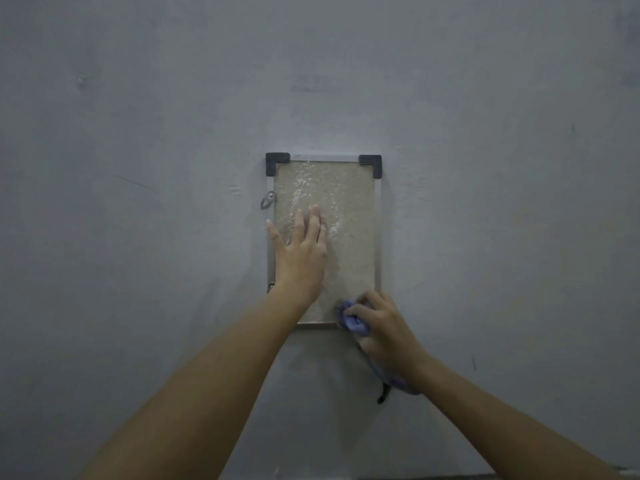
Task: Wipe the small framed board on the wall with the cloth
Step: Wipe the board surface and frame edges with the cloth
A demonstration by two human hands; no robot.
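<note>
Head view had the left hand (300,252) flat, fingers straight, bracing the framed board (349,244), while the right hand (382,322) gripped the bunched purple cloth (353,320) at the bottom corner. Hard rubbing there risked skewing the board on its side bracket (267,199), and the white specks up top looked likely to be missed.

Indoor room, kind unclear: bare grey painted wall (138,133), scuffed and marked, small framed board (349,202) on it, metal bracket (267,199) at its edge.

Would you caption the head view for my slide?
Left hand flat on the framed board; right hand grips a cloth at its lower corner.
</note>
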